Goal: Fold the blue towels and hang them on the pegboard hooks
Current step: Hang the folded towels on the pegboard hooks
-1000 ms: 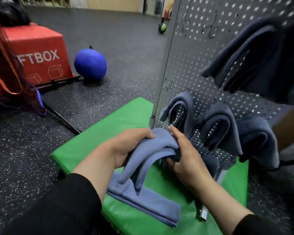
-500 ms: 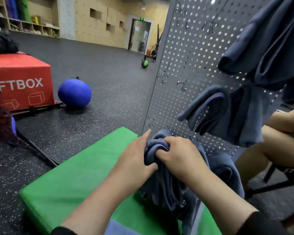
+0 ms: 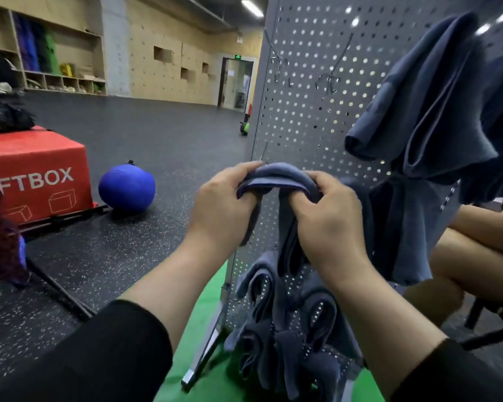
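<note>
A folded blue towel (image 3: pixel 276 177) arches between my two hands, close in front of the grey pegboard (image 3: pixel 302 111). My left hand (image 3: pixel 224 204) grips its left end and my right hand (image 3: pixel 325 216) grips its right side, with the towel's tails hanging down below them. A bare metal hook (image 3: pixel 264 150) sticks out of the board just above the towel. Several folded blue towels (image 3: pixel 288 329) hang on the lower hooks, and larger blue towels (image 3: pixel 424 111) hang at the upper right.
A green mat (image 3: pixel 204 329) lies under the pegboard's foot. On the dark floor to the left stand a red box (image 3: pixel 38 175) and a blue ball (image 3: pixel 127 187). A seated person's legs (image 3: pixel 476 256) are at the right. More bare hooks (image 3: pixel 328 79) sit higher up.
Both hands have raised the folded towel from down near the mat up to the level of the bare hook on the board's left edge. The camera has tilted upward.
</note>
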{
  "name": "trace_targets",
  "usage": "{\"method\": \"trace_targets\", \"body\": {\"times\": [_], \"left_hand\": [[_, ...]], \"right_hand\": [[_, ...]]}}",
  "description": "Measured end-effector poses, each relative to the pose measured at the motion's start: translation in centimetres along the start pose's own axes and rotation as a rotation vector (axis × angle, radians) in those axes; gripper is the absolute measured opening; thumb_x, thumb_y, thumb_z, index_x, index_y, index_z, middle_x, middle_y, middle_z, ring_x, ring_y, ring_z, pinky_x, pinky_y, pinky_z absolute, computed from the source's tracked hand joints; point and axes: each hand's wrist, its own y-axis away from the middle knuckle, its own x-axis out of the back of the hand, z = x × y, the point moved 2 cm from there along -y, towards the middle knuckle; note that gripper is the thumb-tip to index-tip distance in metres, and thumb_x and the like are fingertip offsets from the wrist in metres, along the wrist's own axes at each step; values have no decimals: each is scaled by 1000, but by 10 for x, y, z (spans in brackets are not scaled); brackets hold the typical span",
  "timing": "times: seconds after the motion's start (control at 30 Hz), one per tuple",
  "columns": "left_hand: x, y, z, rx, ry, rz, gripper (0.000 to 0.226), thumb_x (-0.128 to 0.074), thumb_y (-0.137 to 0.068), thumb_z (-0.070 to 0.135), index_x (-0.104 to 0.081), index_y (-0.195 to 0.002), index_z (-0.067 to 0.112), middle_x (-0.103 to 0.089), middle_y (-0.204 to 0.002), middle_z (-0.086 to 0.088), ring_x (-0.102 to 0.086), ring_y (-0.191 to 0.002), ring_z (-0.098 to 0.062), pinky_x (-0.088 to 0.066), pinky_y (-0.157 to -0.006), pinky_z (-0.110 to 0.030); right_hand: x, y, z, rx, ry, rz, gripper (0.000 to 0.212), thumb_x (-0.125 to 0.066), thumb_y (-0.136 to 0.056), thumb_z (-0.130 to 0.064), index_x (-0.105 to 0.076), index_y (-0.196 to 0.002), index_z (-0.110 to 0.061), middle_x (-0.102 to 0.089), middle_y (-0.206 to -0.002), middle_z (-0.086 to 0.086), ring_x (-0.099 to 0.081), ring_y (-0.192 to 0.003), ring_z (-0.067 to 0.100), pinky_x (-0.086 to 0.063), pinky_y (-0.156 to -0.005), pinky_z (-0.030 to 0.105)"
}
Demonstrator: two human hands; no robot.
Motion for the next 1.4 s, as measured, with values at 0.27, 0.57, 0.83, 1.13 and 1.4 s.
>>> {"method": "trace_targets", "body": {"times": [0.27, 0.57, 0.83, 1.13, 1.4], "left_hand": [[-32, -41, 14, -51, 38, 0, 40, -59, -94, 7, -62, -127, 27, -71, -110, 12, -63, -94, 1, -45, -81, -10], [-62, -56, -7, 8, 97, 71, 29, -59, -87, 16, -74, -105, 33, -74, -91, 14, -66, -84, -6, -53, -76, -28], [-81, -59, -32, 140, 125, 41, 36, -63, -84, 15, -76, -106, 41, -77, -91, 21, -72, -91, -6, -59, -84, -36], [-87, -24, -69, 89, 25, -30, 56, -64, -81, 16, -64, -130, 42, -76, -108, 10, -72, -92, -17, -58, -83, -40], [-31, 118, -132, 229, -220, -116, 26, -60, -96, 29, -69, -119, 20, -71, -99, 7, -65, -84, -13, -53, -82, -34]], "right_hand": [[10, -46, 2, -16, -92, 234, 27, -54, -92, -9, -73, -106, -21, -71, -84, -9, -59, -78, 7, -48, -74, 27], [-2, -66, 13, -45, -81, 202, 43, -46, -89, -1, -69, -122, -14, -73, -111, 1, -64, -105, 15, -49, -96, 29], [-31, -66, 36, -142, 78, 72, 58, -38, -93, 3, -45, -149, -10, -46, -149, 8, -41, -138, 20, -23, -107, 16], [-66, -17, 74, -189, 22, 2, 74, -47, -93, 3, -18, -161, -11, -27, -164, 10, -24, -151, 20, -16, -121, 23], [-50, 158, 107, 288, -84, -269, 41, -55, -97, 0, -55, -137, 3, -51, -146, 7, -47, -140, 19, -36, -117, 35]]}}
